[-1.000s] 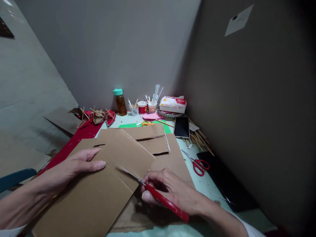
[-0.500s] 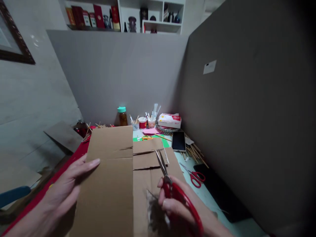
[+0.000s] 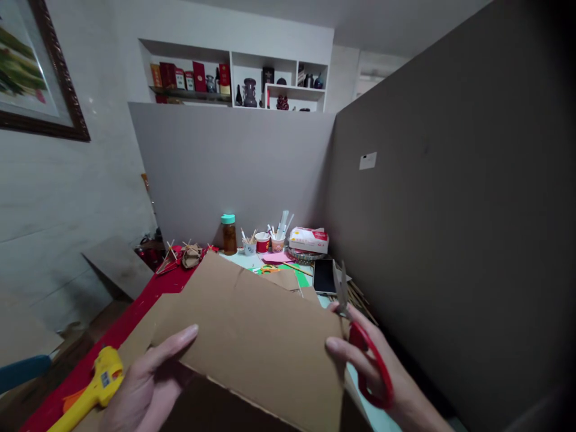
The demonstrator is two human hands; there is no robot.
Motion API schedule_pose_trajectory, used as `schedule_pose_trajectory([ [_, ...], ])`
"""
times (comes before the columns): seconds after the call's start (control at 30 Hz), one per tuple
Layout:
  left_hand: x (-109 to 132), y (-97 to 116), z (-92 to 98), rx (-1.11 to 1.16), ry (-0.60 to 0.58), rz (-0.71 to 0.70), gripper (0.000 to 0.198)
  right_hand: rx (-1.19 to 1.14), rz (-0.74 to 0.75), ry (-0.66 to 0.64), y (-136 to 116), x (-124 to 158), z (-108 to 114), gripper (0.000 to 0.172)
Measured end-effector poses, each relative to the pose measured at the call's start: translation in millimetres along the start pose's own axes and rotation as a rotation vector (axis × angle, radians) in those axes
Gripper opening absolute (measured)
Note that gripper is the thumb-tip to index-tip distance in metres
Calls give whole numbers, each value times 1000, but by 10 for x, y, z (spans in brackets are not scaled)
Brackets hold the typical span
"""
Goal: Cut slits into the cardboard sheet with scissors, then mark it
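Presently, your left hand (image 3: 148, 378) grips the near-left edge of the cardboard sheet (image 3: 252, 336), thumb on top, holding it tilted above the table (image 3: 382, 420). Your right hand (image 3: 373, 366) pinches the sheet's right edge while also holding the red scissors (image 3: 360, 342), blades pointing up. Left of the sheet lies a yellow glue gun (image 3: 96, 384). Beyond the sheet: a phone (image 3: 323, 276), cups (image 3: 269, 242), and a brown bottle (image 3: 229, 234).

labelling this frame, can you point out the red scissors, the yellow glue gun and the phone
red scissors (image 3: 375, 372), head view, on the red handle loop
yellow glue gun (image 3: 99, 379), head view, on its body
phone (image 3: 323, 276), head view, on the dark screen
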State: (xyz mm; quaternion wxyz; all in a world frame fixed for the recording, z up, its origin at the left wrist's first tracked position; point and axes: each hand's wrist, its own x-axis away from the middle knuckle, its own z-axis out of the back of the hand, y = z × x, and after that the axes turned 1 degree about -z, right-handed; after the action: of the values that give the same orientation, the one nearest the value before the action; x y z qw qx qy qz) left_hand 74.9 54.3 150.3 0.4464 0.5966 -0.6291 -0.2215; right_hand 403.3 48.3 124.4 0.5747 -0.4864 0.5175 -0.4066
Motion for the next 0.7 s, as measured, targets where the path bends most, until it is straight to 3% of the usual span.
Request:
schedule_pose_trajectory([
  [0.17,153,89,-67,-79,-27,85,77,-41,4,92,-172,-123,258,48],
  [0.27,213,42,-170,-223,-161,165,63,-52,-1,180,-232,-288,250,54],
  [0.37,126,-10,-235,-268,-223,117,58,-46,41,327,-291,-480,238,55],
  [0.5,-141,-21,-286,-143,-113,-33,58,-46,180,485,-382,-608,235,51],
  [0.6,-314,-13,-369,-25,18,-171,49,16,172,400,-313,-599,106,47],
  [0.7,-414,-24,-496,67,81,-238,41,115,43,108,-51,-575,-191,56],
])
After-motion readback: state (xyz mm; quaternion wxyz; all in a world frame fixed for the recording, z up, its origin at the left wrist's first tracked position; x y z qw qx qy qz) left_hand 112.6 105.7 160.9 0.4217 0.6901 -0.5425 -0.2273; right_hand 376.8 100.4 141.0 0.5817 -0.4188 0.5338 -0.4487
